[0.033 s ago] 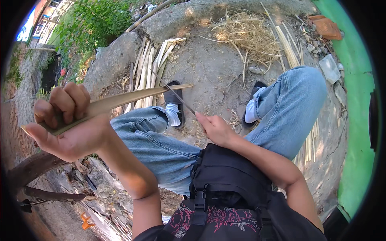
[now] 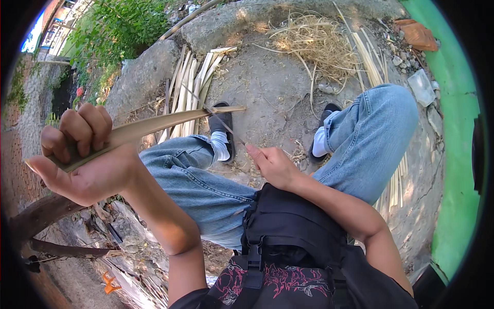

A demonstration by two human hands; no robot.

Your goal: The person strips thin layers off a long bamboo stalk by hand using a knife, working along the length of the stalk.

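My left hand (image 2: 85, 149) is raised at the left, its fingers curled around the wide end of a long pale bamboo strip (image 2: 159, 123); the thumb stretches out below. The strip runs to the right and tapers to a tip above my left foot. In my right hand (image 2: 278, 167), low and near the middle, is a thin, dark-bladed knife (image 2: 229, 129) with its handle hidden in my closed fingers. Its blade slants up to the left and crosses the strip close to the narrow end.
Pale split strips (image 2: 185, 95) lie beyond my left foot. A heap of curly shavings (image 2: 319, 46) sits at the far right, with more strips (image 2: 368, 62) beside it. Low stone edging (image 2: 226, 23) runs behind, and a green wall (image 2: 458, 129) stands right. A branch (image 2: 43, 216) is below my left hand.
My right hand and the knife have shifted slightly to the left, the blade a little farther along the strip. My left hand and the strip have moved a touch up and left.
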